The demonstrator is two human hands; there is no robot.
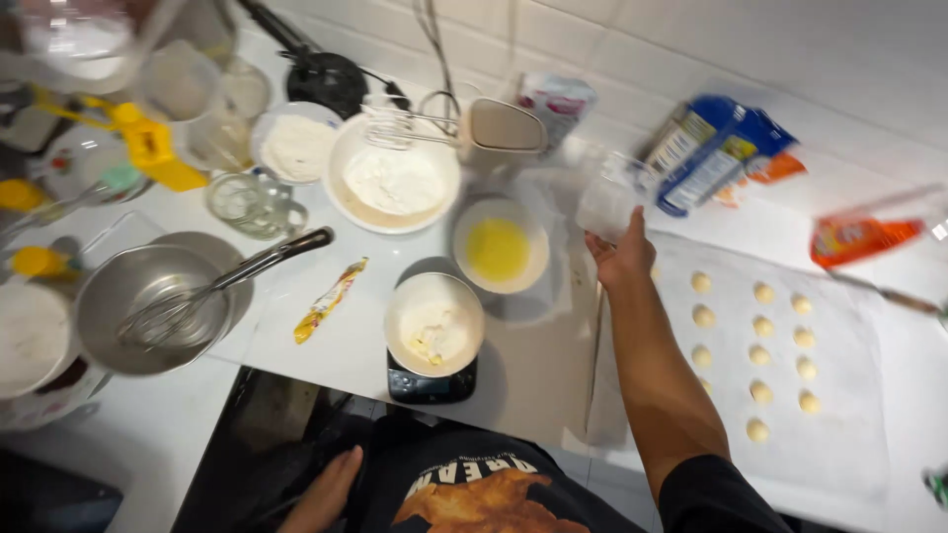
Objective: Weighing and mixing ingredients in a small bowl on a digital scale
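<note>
- while the right hand (pixel 622 259) reached over the counter, it gripped a clear plastic cup (pixel 607 202), blurred, above the bowl of yellow liquid (pixel 499 249).
- risk, by judgement: the tilted cup could slip or spill over the dough balls (pixel 760 326) on the white sheet (pixel 849 434).
- fingers were wrapped round the cup's base, closed on it.
- left hand (pixel 326 492) lay low near the lap; whether open or closed, could not tell.

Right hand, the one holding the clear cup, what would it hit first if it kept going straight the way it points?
The right hand points up-counter. Past the clear plastic cup in its grip, the blue-and-white carton by the tiled wall looks first, though depth is unclear.
</note>
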